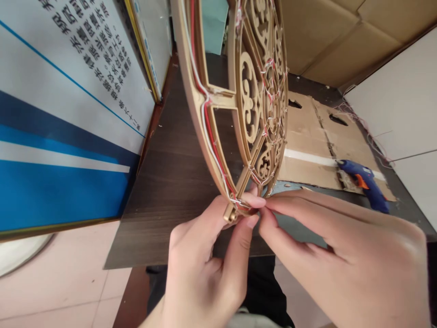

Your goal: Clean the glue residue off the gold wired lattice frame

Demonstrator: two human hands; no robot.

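1. a round, gold-coloured openwork frame (239, 100) is held upright on its edge above a dark wood-grain tabletop (170, 182), with its lowest rim at the middle of the view.
2. red and white wires (208, 123) are seen running along the inside of the frame's outer rim and down to its bottom edge; more thin wire is threaded through the carved scrollwork at the centre.
3. the left hand (205, 264) is raised from below, its thumb and forefinger pinched on the bottom rim of the frame where the wires end in a small tangle.
4. the right hand (341, 246) is brought in from the right, its fingers held close together and its fingertips (269, 209) pinched at the same spot, touching the left hand's thumb.
5. whether the right fingertips grip a wire end or only the rim cannot be told, as the spot is covered by the fingers.
6. a blue hot-glue gun (365, 182) with an orange trigger is laid on flattened cardboard (307, 141) on the table, well apart from the hands on the right.
7. a loose bundle of thin wires (372, 141) is seen beyond the glue gun, beside a white panel (396, 100).
8. a blue and white board (61, 136) printed with dark characters is propped at the left edge of the table.
9. pale pink floor tiles (58, 282) are shown below the table's near edge.
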